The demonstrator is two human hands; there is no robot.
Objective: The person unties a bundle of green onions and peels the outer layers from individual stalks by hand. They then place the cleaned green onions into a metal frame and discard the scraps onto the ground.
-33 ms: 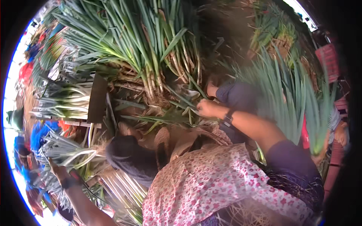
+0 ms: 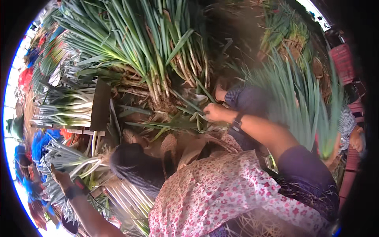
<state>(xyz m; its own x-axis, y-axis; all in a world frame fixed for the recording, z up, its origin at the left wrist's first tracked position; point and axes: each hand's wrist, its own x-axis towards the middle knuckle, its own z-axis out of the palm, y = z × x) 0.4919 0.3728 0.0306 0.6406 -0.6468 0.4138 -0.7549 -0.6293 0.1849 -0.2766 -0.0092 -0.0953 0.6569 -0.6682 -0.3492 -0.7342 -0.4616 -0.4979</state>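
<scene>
Reaching into the market pile is, we judge, the step in hand: the work looks like pulling a few stalks out to sort. The biggest thing is the one heap of green onions, roots down and leaves fanning upward, and we place everything else from it. To the right of the heap stands a second, blurred bunch of green leaves. To its left lies one stack of trimmed bundles, and a dark board leans between that stack and the heap. Below and left of the heap we count one more spread of white stalks. The loose stalks lie right at the heap's foot. Our right hand is there with its fingers curled tight around them, a watch on its wrist. Our left hand is well below and left of the heap, among the white stalks and also wearing a wristband. Its fingers are hidden, so we cannot tell whether it grips anything. That makes two hands of ours, two wrist straps, and one other person's hand far right of the heap. The next move, in our view, calls for a firm pull that frees the gripped stalks without dragging the heap's tangled roots along.
</scene>
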